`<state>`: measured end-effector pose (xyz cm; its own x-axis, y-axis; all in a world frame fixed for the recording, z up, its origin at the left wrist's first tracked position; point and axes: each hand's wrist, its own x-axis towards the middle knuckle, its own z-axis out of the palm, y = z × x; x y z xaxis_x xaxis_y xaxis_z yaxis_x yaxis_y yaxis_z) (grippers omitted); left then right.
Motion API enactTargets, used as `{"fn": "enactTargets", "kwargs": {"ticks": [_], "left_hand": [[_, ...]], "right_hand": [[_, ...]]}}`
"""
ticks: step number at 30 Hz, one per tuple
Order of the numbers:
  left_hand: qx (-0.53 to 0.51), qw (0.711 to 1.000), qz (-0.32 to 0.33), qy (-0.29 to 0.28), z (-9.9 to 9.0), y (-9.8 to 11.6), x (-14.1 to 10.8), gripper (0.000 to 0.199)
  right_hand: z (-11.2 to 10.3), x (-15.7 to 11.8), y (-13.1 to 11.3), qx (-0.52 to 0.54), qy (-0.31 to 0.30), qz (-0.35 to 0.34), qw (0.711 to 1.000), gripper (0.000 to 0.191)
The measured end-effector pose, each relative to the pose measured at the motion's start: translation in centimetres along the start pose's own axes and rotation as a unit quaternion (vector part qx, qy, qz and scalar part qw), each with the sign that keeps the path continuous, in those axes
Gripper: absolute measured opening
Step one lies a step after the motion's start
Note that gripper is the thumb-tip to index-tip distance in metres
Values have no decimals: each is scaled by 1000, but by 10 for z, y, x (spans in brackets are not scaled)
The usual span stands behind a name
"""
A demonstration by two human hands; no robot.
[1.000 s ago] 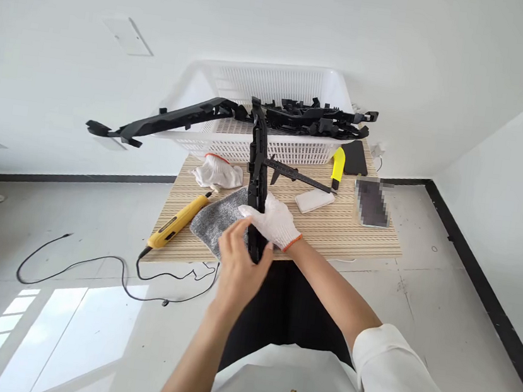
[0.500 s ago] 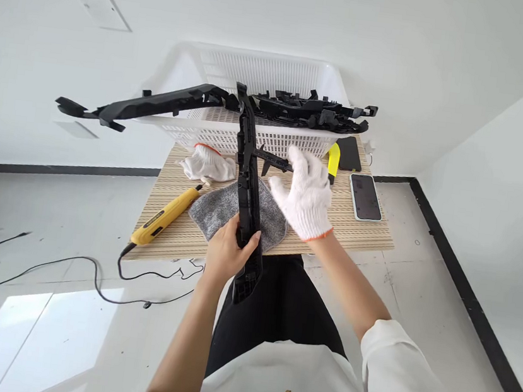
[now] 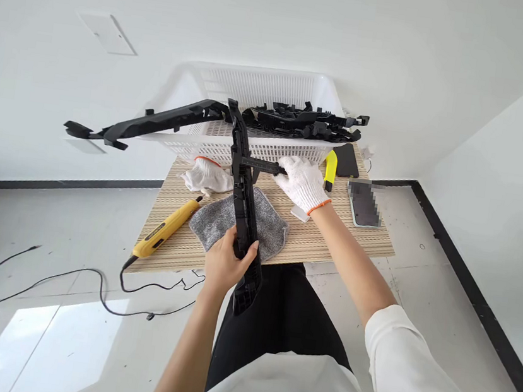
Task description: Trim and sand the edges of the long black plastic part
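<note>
My bare left hand (image 3: 227, 262) grips the lower part of a long black plastic part (image 3: 244, 200), which stands out over the table's front edge. My right hand (image 3: 299, 180), in a white glove with an orange cuff, is closed on the right end of a black caliper (image 3: 262, 165). The caliper's other end lies against the black part. A grey cloth (image 3: 272, 224) rests on the table under the part. Behind, a white basket (image 3: 184, 85) holds several black parts (image 3: 303, 122), and one long piece (image 3: 156, 122) sticks out to the left.
On the wooden table (image 3: 332, 240) are a yellow tool (image 3: 164, 230) with a black cable, a white glove (image 3: 207, 176), a yellow object (image 3: 330, 167), a black flat item (image 3: 346, 161), a phone (image 3: 364, 203) and a small white piece (image 3: 300, 213). The cable (image 3: 101, 278) trails over the floor.
My right hand has moved from spread fingers beside the caliper to a closed hold on its right end. My left hand keeps its grip. The whole view has shifted slightly.
</note>
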<state>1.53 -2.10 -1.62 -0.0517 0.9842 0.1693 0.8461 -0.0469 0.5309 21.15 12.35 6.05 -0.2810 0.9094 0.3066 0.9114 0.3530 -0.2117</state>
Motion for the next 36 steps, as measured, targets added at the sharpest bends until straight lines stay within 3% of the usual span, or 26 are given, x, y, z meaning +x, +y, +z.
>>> {"fn": "enactTargets", "kwargs": {"ticks": [4, 10, 21, 30, 36], "left_hand": [[5, 1000, -10, -1, 0, 1, 0, 51], [2, 1000, -4, 2, 0, 1, 0, 50], [-14, 1000, 2, 0, 0, 0, -1, 49], [-24, 1000, 17, 4, -1, 4, -1, 47], [-20, 999, 44, 16, 0, 3, -2, 44]], "right_hand": [[-8, 6, 1, 61, -15, -5, 998, 29], [-16, 4, 7, 143, -35, -72, 986, 25], [-30, -6, -3, 120, -88, -91, 985, 35], [-40, -10, 6, 94, -49, -110, 988, 37], [-50, -13, -9, 15, -33, -55, 998, 41]]}}
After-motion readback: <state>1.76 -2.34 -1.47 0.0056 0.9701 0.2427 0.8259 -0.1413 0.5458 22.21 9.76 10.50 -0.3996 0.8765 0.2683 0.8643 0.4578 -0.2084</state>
